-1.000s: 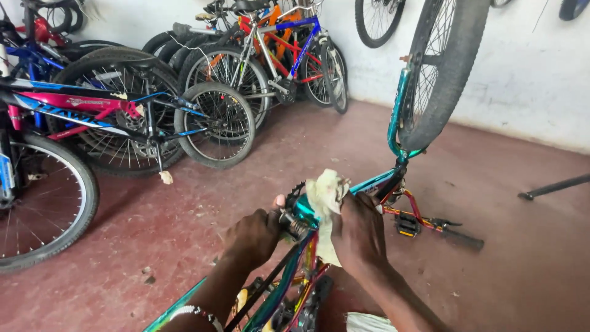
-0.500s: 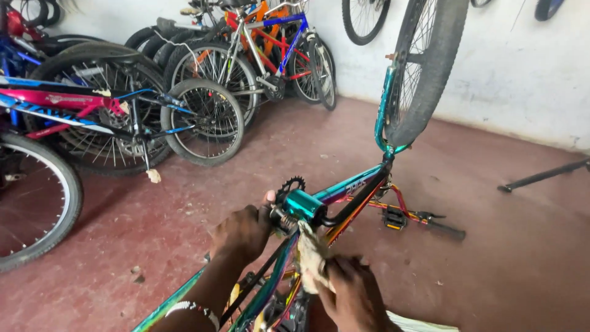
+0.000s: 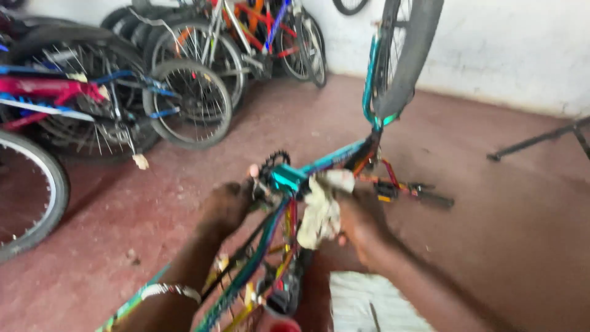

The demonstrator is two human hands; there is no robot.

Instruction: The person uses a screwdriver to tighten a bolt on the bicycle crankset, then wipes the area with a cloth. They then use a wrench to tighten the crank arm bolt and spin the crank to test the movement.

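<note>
Teal bike frame [image 3: 335,161] sits upside down in the middle of a red concrete floor [image 3: 491,233], with one wheel [image 3: 405,52] sticking up toward the top of the shot and the bottom bracket area right under the person's hands. The small chainring [image 3: 273,161] shows just above the teal shell, and a black pedal [image 3: 430,198] pokes out to the right on its crank.

Right hand [image 3: 359,224] has its grip clenched around a crumpled off-white rag [image 3: 319,209], pressed up against the frame just below the bracket shell — the rag is touching the tubes there. Left hand [image 3: 227,206] is wrapped around the left side of the bracket, right beside the chainring; the picture is pretty blurry, so I can't make out exactly what part the fingers close on, only that the hand is curled tight against the frame. There's a light bangle [image 3: 172,290] on the left wrist.

Near the bottom edge, a striped pale cloth [image 3: 362,304] lies on the floor by the right forearm. Over on the left, a row of parked bikes [image 3: 184,80] leans near the white wall [image 3: 504,49] — pink, blue and orange frames among them — and a big wheel [image 3: 27,197] cuts in from the left edge. A dark metal stand leg [image 3: 541,140] lies on the floor far right, well apart from the hands.
</note>
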